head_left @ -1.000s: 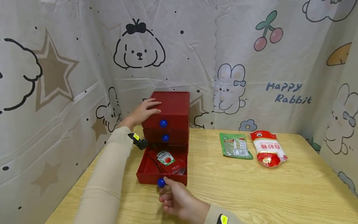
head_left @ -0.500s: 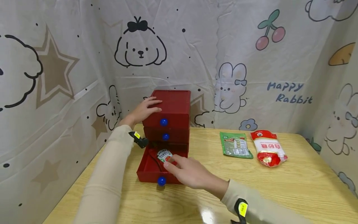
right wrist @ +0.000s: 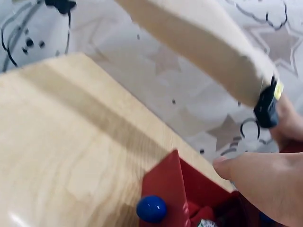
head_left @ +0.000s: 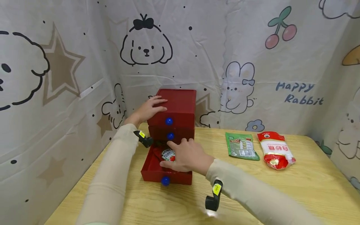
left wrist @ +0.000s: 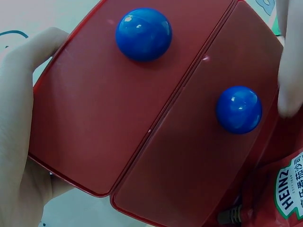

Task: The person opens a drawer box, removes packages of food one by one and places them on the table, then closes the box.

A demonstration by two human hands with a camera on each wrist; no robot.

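Note:
A small red drawer cabinet [head_left: 180,100] with blue ball knobs stands at the back left of the table. My left hand [head_left: 148,110] rests on its top left edge, fingers lying over the top. The bottom drawer [head_left: 152,177] is pulled out, its blue knob [head_left: 165,181] at the front. Inside lies a red Heinz ketchup pouch [left wrist: 288,191], its capped spout showing in the left wrist view. Over the drawer is my right hand [head_left: 189,157], thumb and fingers spread apart, covering part of the pouch in the head view. The two upper drawers are pushed in.
To the right on the wooden table [head_left: 225,181] lie a green packet [head_left: 242,147] and a red and white bag [head_left: 276,150] side by side. A printed curtain [head_left: 208,47] hangs behind the table and along its left side.
My right hand has left the bottom drawer's knob and moved up and forward over the ketchup pouch, fingers spreading. The left hand has stayed on the cabinet. The head view has shifted slightly.

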